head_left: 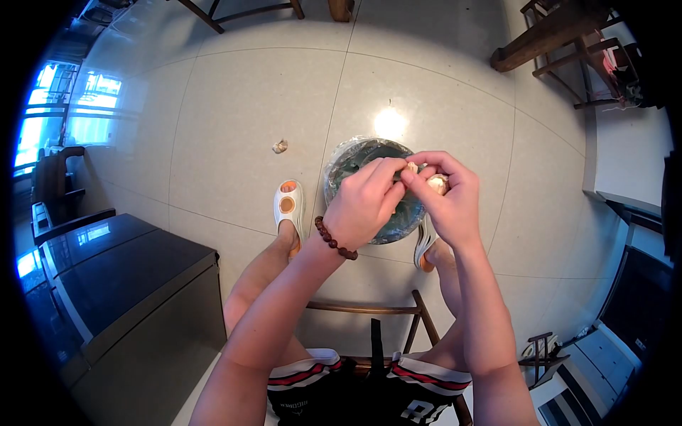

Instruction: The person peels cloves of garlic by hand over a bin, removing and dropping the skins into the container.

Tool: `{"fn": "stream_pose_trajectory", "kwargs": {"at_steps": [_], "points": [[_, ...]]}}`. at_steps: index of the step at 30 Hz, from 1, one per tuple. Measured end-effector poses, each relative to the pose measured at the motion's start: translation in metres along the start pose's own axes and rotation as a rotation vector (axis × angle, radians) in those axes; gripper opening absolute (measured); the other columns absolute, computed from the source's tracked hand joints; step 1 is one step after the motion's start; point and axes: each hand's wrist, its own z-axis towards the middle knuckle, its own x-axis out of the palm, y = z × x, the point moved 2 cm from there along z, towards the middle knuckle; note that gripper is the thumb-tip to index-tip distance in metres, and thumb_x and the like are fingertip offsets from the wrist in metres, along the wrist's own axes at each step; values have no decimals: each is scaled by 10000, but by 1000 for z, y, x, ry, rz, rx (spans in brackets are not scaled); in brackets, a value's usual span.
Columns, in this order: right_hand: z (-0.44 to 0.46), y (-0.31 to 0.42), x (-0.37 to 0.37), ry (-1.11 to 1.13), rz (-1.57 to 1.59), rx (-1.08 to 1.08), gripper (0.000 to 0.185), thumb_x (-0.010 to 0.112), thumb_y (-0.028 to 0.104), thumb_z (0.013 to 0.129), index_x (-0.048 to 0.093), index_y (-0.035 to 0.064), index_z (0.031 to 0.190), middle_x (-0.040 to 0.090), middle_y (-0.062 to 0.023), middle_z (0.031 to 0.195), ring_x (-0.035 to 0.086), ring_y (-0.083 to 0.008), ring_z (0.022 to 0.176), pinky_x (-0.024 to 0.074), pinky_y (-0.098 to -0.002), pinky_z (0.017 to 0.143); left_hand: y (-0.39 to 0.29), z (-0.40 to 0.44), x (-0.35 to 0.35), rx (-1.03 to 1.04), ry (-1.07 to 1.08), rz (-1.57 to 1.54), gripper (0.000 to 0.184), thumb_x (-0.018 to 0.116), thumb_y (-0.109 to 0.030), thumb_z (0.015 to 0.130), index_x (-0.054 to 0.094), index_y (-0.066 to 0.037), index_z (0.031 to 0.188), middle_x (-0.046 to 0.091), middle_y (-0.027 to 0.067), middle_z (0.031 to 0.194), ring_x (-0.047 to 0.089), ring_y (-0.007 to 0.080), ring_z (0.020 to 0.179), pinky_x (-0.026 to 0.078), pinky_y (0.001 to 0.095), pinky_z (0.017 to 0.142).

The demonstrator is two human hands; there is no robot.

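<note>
Over a round bin lined with a clear plastic bag (332, 186), my two hands meet at the fingertips. My right hand (455, 199) is closed, with a pale garlic bulb (438, 184) held against the palm. A small whitish garlic clove (412, 167) sits between the fingertips of both hands. My left hand (364, 195), back upward and a dark bead bracelet on its wrist, pinches at this clove. Its fingertips are partly hidden. The inside of the bin is largely covered by my hands.
A small brownish-white piece (280, 146), perhaps garlic, lies on the tiled floor (241, 106). My feet in white shoes (288, 206) flank the bin. A dark cabinet (142, 284) stands at left, and wooden furniture legs (529, 46) at upper right.
</note>
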Motion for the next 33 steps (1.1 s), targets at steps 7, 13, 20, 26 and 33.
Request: {"fn": "stream_pose_trajectory", "kwargs": {"at_steps": [7,13,20,26,33], "points": [[1,-4,-3,-14,141,17,178,746,116,911,689,-22,1007,667,-19,807,604,-63,782,489,-224,713,-8,0,-1,-24,1,-25,203,688,-6,893,649,8,1092,577,101,746,534,177,591,458,316,558],[0,5,-7,16,245,87,155,738,110,917,685,-16,990,664,-15,797,591,-52,767,477,-218,697,-8,2,-1,67,-26,-34,231,706,18,872,648,11,1095,578,100,745,533,173,591,450,308,551],[-6,10,3,-139,68,-103,159,772,29,865,682,-12,989,624,14,732,546,-34,676,429,-192,603,-8,0,-3,64,-42,43,230,703,32,864,634,21,1083,593,111,795,582,200,626,479,318,575],[-7,6,6,-199,62,-116,150,780,37,860,688,-19,965,627,10,726,554,-37,690,445,-198,622,-7,0,-2,92,-45,95,233,702,32,861,629,26,1082,601,125,823,599,227,634,485,333,573],[-6,5,4,-188,92,-87,122,779,38,861,703,-26,933,660,-11,758,582,-50,722,475,-211,659,-7,-2,-4,110,15,195,241,695,-25,879,604,21,1097,619,129,892,672,284,762,553,368,638]]}}
